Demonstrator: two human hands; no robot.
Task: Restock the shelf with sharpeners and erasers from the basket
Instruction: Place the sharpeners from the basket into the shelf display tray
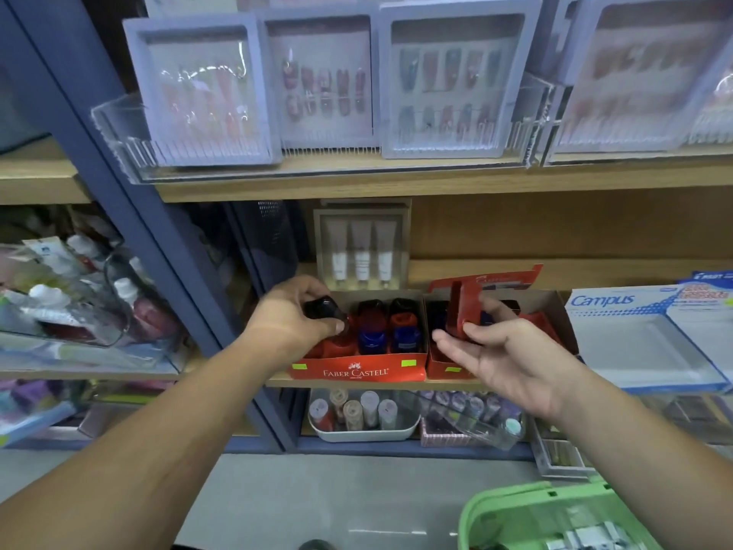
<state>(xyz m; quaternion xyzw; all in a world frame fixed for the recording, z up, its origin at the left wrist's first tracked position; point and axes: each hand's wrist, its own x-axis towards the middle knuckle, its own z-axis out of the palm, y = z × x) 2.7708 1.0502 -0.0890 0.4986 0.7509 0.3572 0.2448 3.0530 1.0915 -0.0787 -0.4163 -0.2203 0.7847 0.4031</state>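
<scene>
My left hand [295,317] pinches a dark sharpener [322,309] at frame centre, just above the left column of the Faber-Castell box [357,371]. Its long axis seems to slant down-right, towards the box. My right hand [499,351] loosely grips the neighbouring box's red card flap [462,307]. The basket [511,514] sits lower right.

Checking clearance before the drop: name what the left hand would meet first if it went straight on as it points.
Likely the neighbouring sharpener in the Faber-Castell box: the left hand, gripping a dark sharpener, points right along that row. Depth is unclear. The right hand pinches a red card flap.
</scene>
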